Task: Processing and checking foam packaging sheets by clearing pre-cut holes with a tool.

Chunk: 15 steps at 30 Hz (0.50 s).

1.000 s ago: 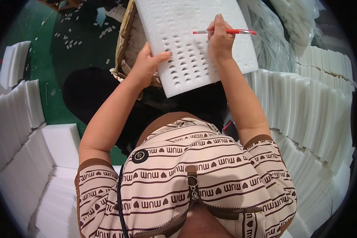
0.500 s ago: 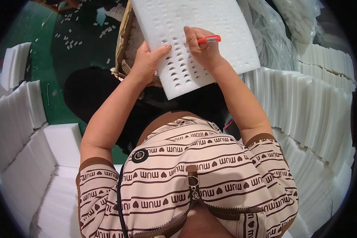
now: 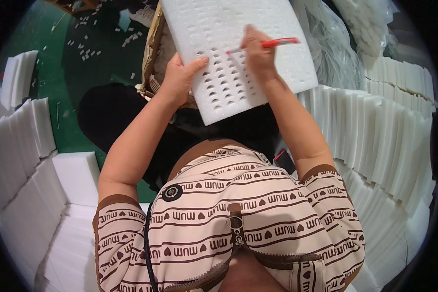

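White foam, cut as a thick sheet (image 3: 228,29), lies tilted in front of the person, its near corner pointing toward the body and its far end running out of view. Rows of small curved slots mark its near left part. At the left edge of the sheet, the left hand (image 3: 181,75) is closed on the foam, thumb flat on top near the slots; its other fingers are mostly hidden. The right hand (image 3: 259,56), blurred, is above the sheet, pinching a red pen (image 3: 282,42) whose tip points left toward the slots; whether the tip touches the foam I cannot tell.

Beside the sheet's left edge is a worn cardboard box (image 3: 152,53). Farther left, small white scraps (image 3: 86,52) are scattered on a green floor (image 3: 68,129). Clear plastic wrap (image 3: 336,53) bunches at far right, and white foam stacks (image 3: 370,126) stand nearer on that side.
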Tool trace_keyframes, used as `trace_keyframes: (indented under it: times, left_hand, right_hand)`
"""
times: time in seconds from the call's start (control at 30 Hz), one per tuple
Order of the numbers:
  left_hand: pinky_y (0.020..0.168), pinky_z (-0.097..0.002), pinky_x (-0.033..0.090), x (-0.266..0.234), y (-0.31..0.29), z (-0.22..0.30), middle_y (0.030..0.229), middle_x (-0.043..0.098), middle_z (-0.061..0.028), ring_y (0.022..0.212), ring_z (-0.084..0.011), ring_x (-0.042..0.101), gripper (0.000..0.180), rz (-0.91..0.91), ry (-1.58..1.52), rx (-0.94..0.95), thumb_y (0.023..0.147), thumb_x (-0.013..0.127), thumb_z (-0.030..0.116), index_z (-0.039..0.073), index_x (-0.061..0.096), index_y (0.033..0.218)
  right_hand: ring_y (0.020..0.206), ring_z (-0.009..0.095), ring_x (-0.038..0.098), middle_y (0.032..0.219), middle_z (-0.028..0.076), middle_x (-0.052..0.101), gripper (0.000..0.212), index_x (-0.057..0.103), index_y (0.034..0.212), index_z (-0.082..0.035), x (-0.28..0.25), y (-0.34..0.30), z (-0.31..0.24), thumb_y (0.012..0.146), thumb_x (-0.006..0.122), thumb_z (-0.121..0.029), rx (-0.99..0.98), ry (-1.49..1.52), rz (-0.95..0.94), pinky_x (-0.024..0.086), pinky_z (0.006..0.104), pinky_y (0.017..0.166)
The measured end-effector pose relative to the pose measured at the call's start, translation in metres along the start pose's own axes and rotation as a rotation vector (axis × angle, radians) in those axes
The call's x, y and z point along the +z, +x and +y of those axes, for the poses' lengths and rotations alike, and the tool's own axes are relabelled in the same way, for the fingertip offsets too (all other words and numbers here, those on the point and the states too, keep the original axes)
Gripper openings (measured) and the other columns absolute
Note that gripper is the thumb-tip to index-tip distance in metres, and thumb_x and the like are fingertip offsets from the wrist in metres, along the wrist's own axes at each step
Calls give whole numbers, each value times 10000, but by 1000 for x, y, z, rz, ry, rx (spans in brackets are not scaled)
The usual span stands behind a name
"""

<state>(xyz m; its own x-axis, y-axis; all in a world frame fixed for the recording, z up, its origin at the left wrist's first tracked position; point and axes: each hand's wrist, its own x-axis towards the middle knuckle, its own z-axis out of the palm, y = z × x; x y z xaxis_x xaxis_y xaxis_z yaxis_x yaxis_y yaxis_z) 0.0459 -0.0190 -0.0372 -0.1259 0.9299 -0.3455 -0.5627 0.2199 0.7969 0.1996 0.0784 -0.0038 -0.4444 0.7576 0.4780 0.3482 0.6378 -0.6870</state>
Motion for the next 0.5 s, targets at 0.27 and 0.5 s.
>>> trace_keyframes:
  times: [0.27, 0.5]
  left_hand:
    - [661, -303, 538, 4, -4, 3, 967, 627, -154, 769, -204, 623, 402, -35, 72, 35, 801, 664, 84, -8, 492, 1153]
    - [662, -306, 537, 6, -7, 7, 958, 629, -152, 764, -204, 622, 402, -30, 38, 42, 801, 661, 84, -9, 492, 1153]
  right_hand:
    - [534, 93, 381, 593, -4, 480, 284, 509, 589, -51, 11, -3, 45, 863, 441, -18, 268, 397, 63, 340, 235, 519]
    - [573, 102, 423, 614, 0, 492, 320, 537, 626, -49, -22, 2, 9, 928, 481, -139, 435, 267, 166, 372, 224, 571]
